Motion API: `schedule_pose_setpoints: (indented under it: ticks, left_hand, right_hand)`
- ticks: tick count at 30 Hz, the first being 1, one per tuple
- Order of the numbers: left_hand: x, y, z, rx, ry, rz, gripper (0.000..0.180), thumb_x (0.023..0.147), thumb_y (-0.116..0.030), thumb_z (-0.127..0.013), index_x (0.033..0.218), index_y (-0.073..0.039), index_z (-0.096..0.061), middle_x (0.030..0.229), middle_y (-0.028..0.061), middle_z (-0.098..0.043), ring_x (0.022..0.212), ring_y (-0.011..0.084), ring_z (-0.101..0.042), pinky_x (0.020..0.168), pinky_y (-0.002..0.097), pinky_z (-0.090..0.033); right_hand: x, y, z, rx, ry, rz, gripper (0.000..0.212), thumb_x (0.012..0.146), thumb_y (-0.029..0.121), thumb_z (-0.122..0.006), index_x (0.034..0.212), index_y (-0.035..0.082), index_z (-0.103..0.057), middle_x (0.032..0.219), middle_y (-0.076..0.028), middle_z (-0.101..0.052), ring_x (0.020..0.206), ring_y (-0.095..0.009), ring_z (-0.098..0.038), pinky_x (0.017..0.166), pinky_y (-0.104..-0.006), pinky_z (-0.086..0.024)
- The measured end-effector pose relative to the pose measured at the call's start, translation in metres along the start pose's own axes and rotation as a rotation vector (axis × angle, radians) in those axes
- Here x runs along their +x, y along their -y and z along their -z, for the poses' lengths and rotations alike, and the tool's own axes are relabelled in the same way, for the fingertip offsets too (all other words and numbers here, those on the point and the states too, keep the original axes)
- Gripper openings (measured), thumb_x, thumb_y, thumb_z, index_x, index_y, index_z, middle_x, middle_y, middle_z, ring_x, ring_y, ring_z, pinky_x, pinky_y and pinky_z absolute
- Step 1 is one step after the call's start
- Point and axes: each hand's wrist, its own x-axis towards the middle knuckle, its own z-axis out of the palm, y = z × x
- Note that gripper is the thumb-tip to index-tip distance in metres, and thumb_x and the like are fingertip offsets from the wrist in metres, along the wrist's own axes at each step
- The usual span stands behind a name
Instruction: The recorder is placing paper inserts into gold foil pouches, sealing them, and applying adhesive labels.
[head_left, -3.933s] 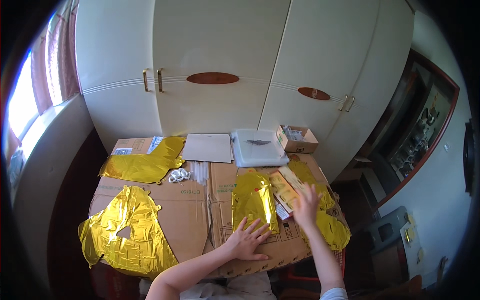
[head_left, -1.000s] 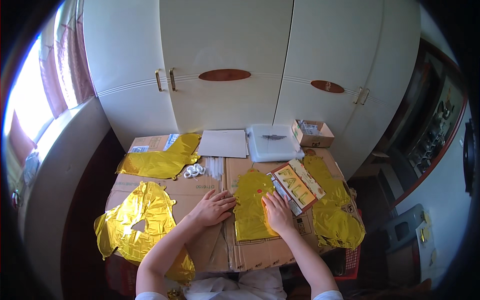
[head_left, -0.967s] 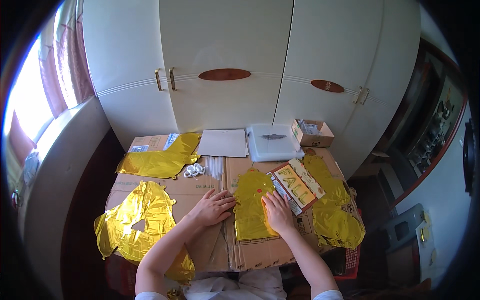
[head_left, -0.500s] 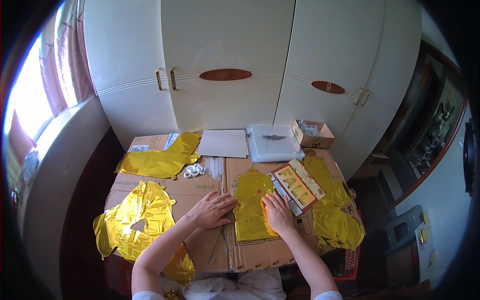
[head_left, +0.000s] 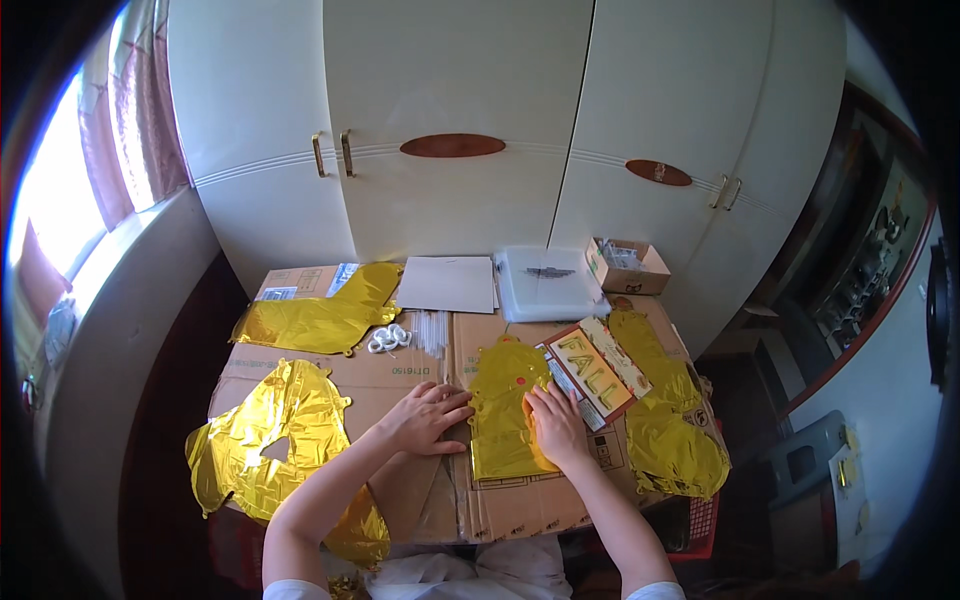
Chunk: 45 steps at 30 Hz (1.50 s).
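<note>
Cardboard-covered surface (head_left: 400, 370) | crinkly gold foil balloon (head_left: 503, 420) lies flat between my hands | left hand (head_left: 425, 418) at 9 o'clock, fingers spread flat | right hand (head_left: 555, 425) at 3 o'clock, pressing its shiny edge

The flattened foil balloon (head_left: 505, 410) under the hands was shiny gold with small red dots. Right of it lay a red-bordered card (head_left: 590, 370) with yellow lettering. The cardboard (head_left: 400, 365) beneath was plain brown; behind it, a white sheet (head_left: 447, 283).
</note>
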Motion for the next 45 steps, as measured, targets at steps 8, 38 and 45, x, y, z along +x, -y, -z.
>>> schedule_pose_setpoints:
  ticks: [8,38,45]
  left_hand:
    - [-0.003,0.0,0.004,0.081,-0.005,0.007,0.068,0.088,-0.065,-0.051,0.129,-0.01,-0.054,0.141,0.0084,-0.049,0.13,0.03,-0.044,0.109,0.0502,-0.031]
    - [-0.018,-0.023,0.015,0.03,0.008,-0.098,0.055,0.089,-0.053,-0.057,0.129,-0.016,-0.06,0.132,0.005,-0.053,0.12,0.0269,-0.048,0.101,0.0429,-0.039]
    - [-0.02,-0.024,0.014,0.012,0.085,-0.1,0.06,0.089,-0.054,-0.056,0.132,-0.013,-0.058,0.134,0.0055,-0.051,0.125,0.026,-0.046,0.106,0.0453,-0.035]
  right_hand:
    - [0.0,0.0,0.0,0.027,-0.001,0.001,0.035,0.095,0.017,-0.05,0.128,0.009,-0.058,0.136,-0.009,-0.056,0.135,-0.03,-0.043,0.116,-0.0554,-0.022]
    - [0.002,0.003,0.001,0.044,0.0,-0.013,0.033,0.096,0.017,-0.049,0.126,0.01,-0.059,0.135,-0.009,-0.057,0.134,-0.029,-0.045,0.115,-0.055,-0.023]
    - [0.0,0.0,-0.001,0.044,-0.002,-0.012,0.033,0.096,0.016,-0.05,0.127,0.01,-0.059,0.135,-0.009,-0.057,0.135,-0.029,-0.044,0.116,-0.0547,-0.022]
